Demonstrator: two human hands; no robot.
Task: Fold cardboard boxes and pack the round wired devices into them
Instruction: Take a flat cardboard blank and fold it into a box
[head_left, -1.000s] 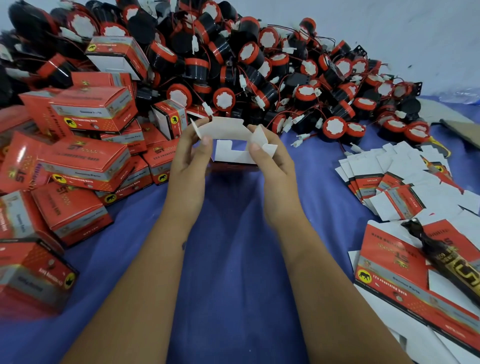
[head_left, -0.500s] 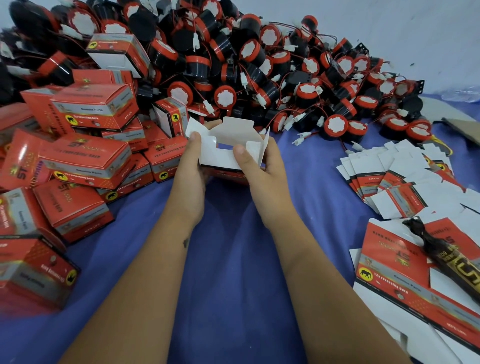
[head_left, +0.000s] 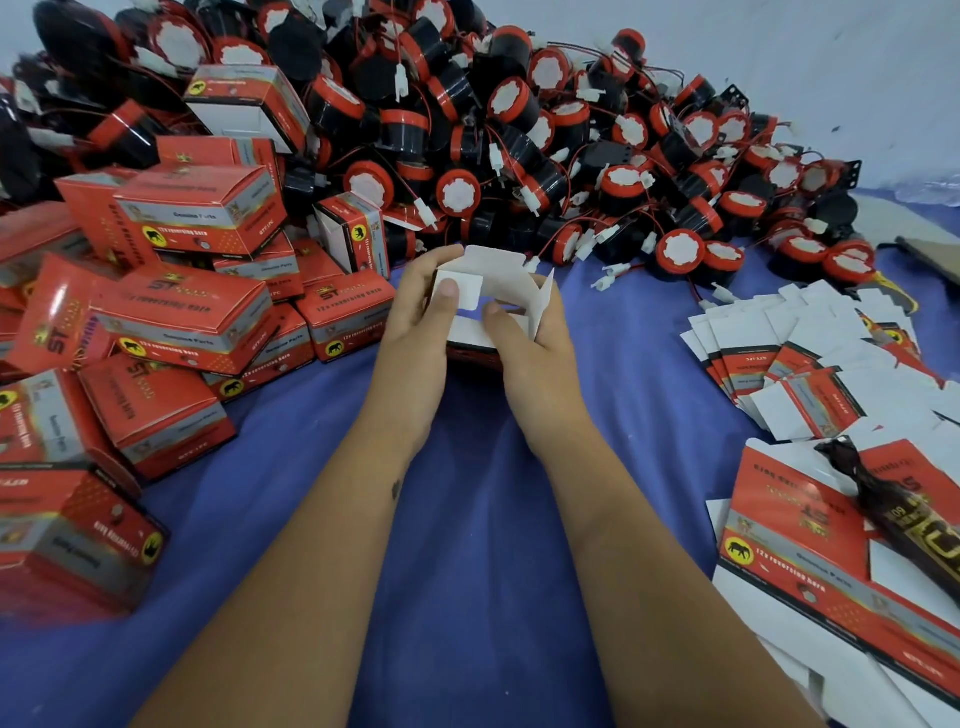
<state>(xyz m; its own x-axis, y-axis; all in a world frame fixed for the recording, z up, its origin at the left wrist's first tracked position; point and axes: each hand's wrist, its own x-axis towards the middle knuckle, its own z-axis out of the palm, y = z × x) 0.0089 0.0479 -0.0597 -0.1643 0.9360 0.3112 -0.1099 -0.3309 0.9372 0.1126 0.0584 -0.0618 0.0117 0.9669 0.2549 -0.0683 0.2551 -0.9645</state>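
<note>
Cardboard box (head_left: 488, 291) half-folded, left hand (head_left: 415, 332) and right hand (head_left: 535, 353) gripping it, fingers largely hidden behind.

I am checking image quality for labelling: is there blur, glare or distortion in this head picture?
Head view: soft, even light, with mild glare on the glossy red boxes; the closed boxes at the lower left are smeared; wide-angle bending stretches the edges; the hands, left and right, and the half-folded box are fairly sharp.
</note>
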